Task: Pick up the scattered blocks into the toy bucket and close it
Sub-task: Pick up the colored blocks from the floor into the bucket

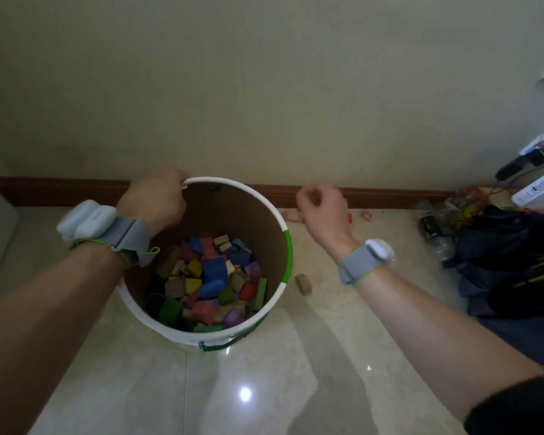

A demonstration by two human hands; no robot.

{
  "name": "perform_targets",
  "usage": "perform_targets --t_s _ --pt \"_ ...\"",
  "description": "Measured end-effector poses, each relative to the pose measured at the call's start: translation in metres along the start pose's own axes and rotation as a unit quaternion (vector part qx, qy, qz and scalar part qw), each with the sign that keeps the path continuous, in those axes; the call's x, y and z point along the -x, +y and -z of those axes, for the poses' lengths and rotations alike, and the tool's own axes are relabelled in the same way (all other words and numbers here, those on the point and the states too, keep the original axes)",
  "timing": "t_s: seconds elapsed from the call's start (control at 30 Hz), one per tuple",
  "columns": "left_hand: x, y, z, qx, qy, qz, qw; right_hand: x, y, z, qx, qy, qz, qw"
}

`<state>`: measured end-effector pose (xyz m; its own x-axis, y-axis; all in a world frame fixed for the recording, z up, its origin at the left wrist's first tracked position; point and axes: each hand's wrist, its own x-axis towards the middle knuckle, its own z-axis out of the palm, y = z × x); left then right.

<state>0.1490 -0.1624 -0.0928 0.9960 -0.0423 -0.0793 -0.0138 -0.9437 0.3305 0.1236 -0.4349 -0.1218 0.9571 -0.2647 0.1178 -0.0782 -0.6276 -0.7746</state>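
Note:
A white and green toy bucket (283, 255) stands open on the tiled floor, holding several coloured wooden blocks (214, 274). My left hand (154, 202) grips the bucket's far left rim. My right hand (322, 208) hovers to the right of the bucket with its fingers curled; nothing shows in them. Loose on the floor lie a plain wooden block (303, 283) right of the bucket, another plain block (293, 216) by the baseboard, a red block (349, 218) partly hidden behind my right hand, and a small pink piece (366, 215). No lid is in view.
A brown baseboard (60, 189) runs along the wall behind the bucket. A dark bag (509, 262), cables, plastic wrappers and a white box (540, 191) crowd the right side. Glossy floor tiles (248, 387) stretch toward me.

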Motion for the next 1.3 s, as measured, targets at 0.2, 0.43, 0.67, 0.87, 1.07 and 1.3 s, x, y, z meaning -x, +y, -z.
perform_targets --t_s 0.2,0.43,0.67,0.87,1.07,1.3 --pt "-0.006 0.0 -0.002 -0.016 0.021 -0.005 1.0 0.042 0.124 -0.064 0.319 -0.202 -0.171 0.91" --pt "-0.021 0.01 -0.011 -0.037 0.067 -0.009 0.997 -0.01 0.151 -0.081 0.26 -0.18 -0.018 0.948" --pt "-0.036 0.026 -0.016 -0.036 0.085 -0.009 0.996 -0.067 0.17 -0.071 0.229 -0.206 -0.007 0.951" --pt "-0.044 0.033 -0.017 -0.035 0.085 -0.014 0.996 -0.081 0.162 -0.071 0.273 -0.293 0.026 0.916" --pt "-0.047 0.038 -0.015 -0.044 0.073 -0.002 0.996 -0.058 0.153 -0.074 0.314 -0.302 0.049 0.899" --pt "-0.045 0.042 -0.017 -0.038 0.071 0.003 0.997 -0.04 0.164 -0.068 0.298 -0.23 -0.019 0.926"
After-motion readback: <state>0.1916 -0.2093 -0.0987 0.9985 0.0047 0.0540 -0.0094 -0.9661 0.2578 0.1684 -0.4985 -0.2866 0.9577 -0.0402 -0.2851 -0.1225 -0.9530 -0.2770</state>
